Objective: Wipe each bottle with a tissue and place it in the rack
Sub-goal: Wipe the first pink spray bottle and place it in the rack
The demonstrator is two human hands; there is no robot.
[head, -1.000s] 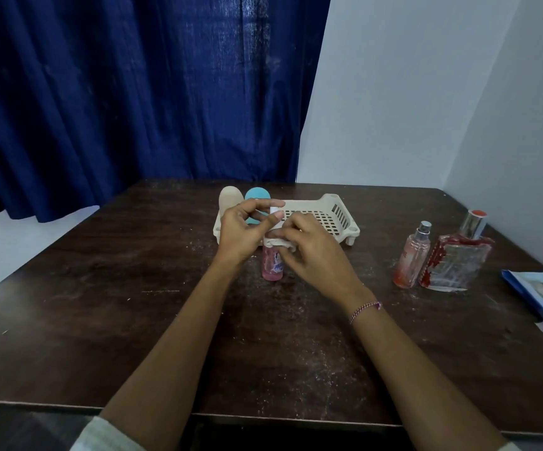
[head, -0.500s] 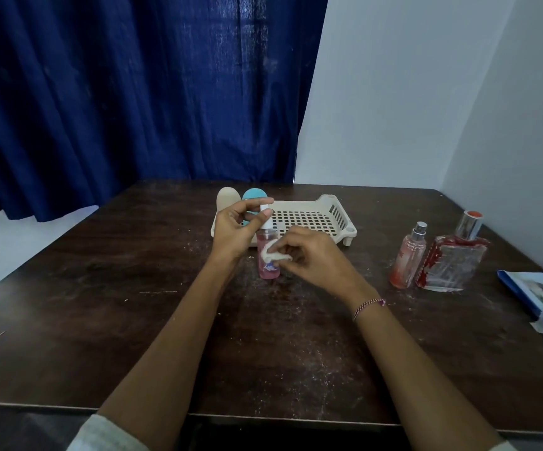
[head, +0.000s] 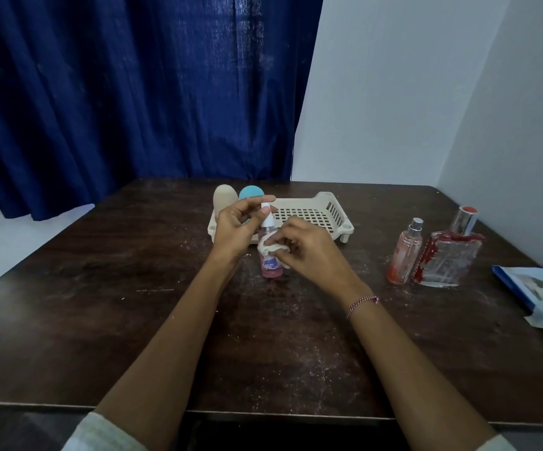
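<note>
Pink-tinted and upright, the small spray bottle (head: 272,266) stands on the dark wooden table (head: 101,320). Its white nozzle is pinched between the thumb and fingertips of the left hand (head: 236,231). The right hand (head: 312,252) curls its fingers around a crumpled white tissue (head: 270,249) and presses it against the upper body of the bottle, just above the blue label. A pink-and-white thread bracelet (head: 362,304) circles the right wrist.

Directly behind both hands sits the cream plastic rack (head: 325,211), with a perforated floor and a slotted wall. Two bottles stand at its left end, touching one another: a beige roll-on bottle (head: 225,197) and, beside it, a bottle with a rounded blue cap (head: 250,193); the left hand partly hides both.

Well to the right, two more bottles stand side by side on the table: a slim pink spray bottle (head: 405,255) with a silver top and a square glass perfume bottle (head: 449,260) with red markings. Near the right edge lies a blue tissue packet (head: 536,288) with a sheet sticking out. A navy curtain (head: 133,92) hangs behind the table.
</note>
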